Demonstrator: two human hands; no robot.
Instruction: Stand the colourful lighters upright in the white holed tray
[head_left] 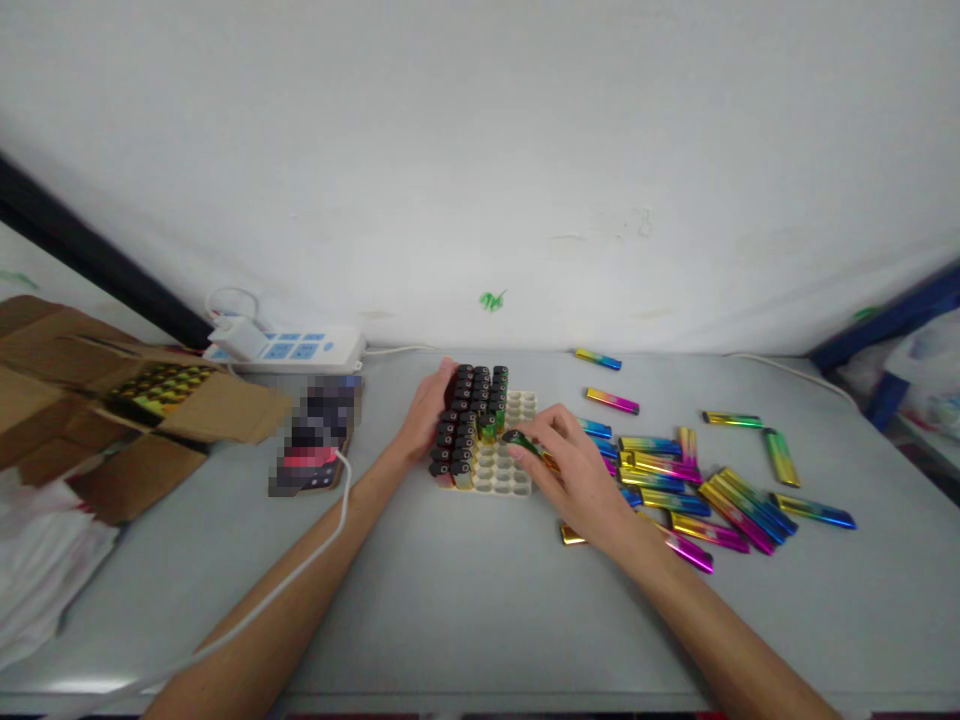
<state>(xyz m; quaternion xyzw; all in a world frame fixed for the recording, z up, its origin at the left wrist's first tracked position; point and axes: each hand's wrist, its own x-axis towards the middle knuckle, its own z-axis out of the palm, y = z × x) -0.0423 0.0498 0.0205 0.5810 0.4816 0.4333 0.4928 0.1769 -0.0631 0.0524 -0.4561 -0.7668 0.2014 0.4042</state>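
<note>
A pale slotted tray (512, 482) lies mid-table, its left part filled with upright black-topped lighters (463, 420) and its right slots bare. My left hand (429, 415) rests along the tray's left side, partly hidden behind the lighters, so its fingers are not fully visible. Over the right half of the tray, my right hand (574, 470) pinches a lighter (523, 442) whose black top points left. Shiny rainbow-coloured lighters (660, 470) lie in a loose pile to the right of that hand.
An open cardboard box (187, 420) holding packed lighters stands at left, near a white power strip (322, 350) and a blurred phone (319, 440). A white cable (341, 520) crosses above my left forearm. Plastic bags (45, 570) lie at left. A wall stands behind the table.
</note>
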